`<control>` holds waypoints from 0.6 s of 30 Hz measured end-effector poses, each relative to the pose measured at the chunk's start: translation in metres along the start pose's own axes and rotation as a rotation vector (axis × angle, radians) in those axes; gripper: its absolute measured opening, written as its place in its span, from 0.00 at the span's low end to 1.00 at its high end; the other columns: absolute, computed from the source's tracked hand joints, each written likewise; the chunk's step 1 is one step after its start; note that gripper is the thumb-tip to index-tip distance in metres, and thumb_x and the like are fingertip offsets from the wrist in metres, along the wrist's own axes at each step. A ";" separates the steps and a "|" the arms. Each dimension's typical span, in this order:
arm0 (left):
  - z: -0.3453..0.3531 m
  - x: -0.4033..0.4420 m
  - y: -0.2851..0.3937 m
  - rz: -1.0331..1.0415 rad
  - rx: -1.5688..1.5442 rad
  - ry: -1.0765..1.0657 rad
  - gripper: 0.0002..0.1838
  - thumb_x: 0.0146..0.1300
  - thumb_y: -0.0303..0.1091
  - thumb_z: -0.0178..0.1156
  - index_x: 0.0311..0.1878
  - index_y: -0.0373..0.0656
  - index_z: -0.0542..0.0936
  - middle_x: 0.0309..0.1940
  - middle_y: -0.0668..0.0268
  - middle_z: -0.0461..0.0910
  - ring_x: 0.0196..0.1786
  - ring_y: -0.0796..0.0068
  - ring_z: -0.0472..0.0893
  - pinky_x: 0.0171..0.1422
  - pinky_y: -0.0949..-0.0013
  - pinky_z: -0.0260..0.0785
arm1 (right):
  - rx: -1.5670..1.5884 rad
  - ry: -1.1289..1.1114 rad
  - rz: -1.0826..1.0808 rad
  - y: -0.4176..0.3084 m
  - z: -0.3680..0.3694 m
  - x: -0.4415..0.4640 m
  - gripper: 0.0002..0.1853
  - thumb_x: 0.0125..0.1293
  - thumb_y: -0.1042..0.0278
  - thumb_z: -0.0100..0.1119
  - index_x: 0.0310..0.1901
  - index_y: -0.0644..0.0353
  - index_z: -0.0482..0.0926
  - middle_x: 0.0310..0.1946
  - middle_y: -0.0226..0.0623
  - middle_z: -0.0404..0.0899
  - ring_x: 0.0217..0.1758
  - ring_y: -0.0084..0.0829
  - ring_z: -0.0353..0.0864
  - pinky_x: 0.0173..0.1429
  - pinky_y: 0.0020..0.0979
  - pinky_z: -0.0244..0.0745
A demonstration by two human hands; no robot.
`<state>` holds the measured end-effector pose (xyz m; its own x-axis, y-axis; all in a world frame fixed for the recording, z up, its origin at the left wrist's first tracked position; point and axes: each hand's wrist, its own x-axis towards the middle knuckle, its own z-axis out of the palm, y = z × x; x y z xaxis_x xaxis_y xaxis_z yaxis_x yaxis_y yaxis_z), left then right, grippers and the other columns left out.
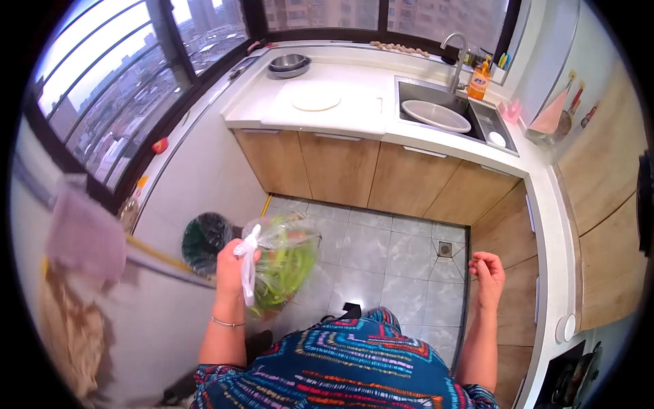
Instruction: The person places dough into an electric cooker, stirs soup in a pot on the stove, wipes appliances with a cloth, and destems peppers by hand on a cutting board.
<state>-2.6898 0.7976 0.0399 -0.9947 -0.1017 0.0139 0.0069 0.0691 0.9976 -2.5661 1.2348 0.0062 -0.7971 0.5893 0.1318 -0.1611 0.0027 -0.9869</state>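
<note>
Clear plastic bag of green leafy and stalky vegetables [283,262] is held up by its white gathered top in the left hand [235,269], above the grey tiled floor [398,273] at the left of the scene. The fingers of that hand are closed around the white plastic, and a thin bracelet [228,322] is worn on the wrist. The right hand [487,273] is held well apart from the bag, near the wooden cabinets on the right; its fingers are loosely curled in, but whether the fingertips touch the thumb cannot be told.

A round bin with a dark liner [206,240] is seen just left of the bag. On the far white tabletop [354,78], stacked grey bowls [289,65] are set at the left. At the far right, a pale oval basin [436,116] is held in the metal sink [426,91], with an orange pump bottle [479,82] placed beside it.
</note>
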 end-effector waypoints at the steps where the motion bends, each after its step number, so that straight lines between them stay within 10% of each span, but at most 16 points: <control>1: 0.003 0.024 -0.003 0.039 -0.070 -0.020 0.09 0.47 0.23 0.64 0.26 0.45 0.72 0.20 0.81 0.66 0.23 0.92 0.62 0.25 0.83 0.51 | 0.005 0.052 0.034 0.005 0.000 0.012 0.05 0.60 0.76 0.51 0.38 0.62 0.75 0.33 0.30 0.75 0.34 0.20 0.74 0.38 0.19 0.68; 8: 0.034 0.150 -0.002 0.029 -0.337 0.182 0.04 0.53 0.23 0.55 0.33 0.38 0.74 0.25 0.73 0.71 0.28 0.86 0.69 0.32 0.83 0.60 | 0.077 0.218 0.031 0.040 0.005 0.153 0.04 0.61 0.75 0.51 0.37 0.61 0.74 0.34 0.30 0.75 0.31 0.18 0.72 0.33 0.17 0.66; 18: 0.033 0.346 0.014 0.079 -0.424 0.408 0.13 0.61 0.36 0.48 0.40 0.35 0.75 0.35 0.63 0.76 0.37 0.76 0.76 0.45 0.74 0.70 | -0.034 -0.286 -0.002 0.035 0.170 0.340 0.04 0.60 0.76 0.51 0.37 0.61 0.73 0.34 0.31 0.76 0.33 0.20 0.73 0.38 0.20 0.67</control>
<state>-3.0371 0.7962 0.0566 -0.8703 -0.4916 0.0308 0.2034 -0.3018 0.9314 -2.9412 1.2981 0.0322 -0.9294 0.3374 0.1494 -0.1468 0.0333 -0.9886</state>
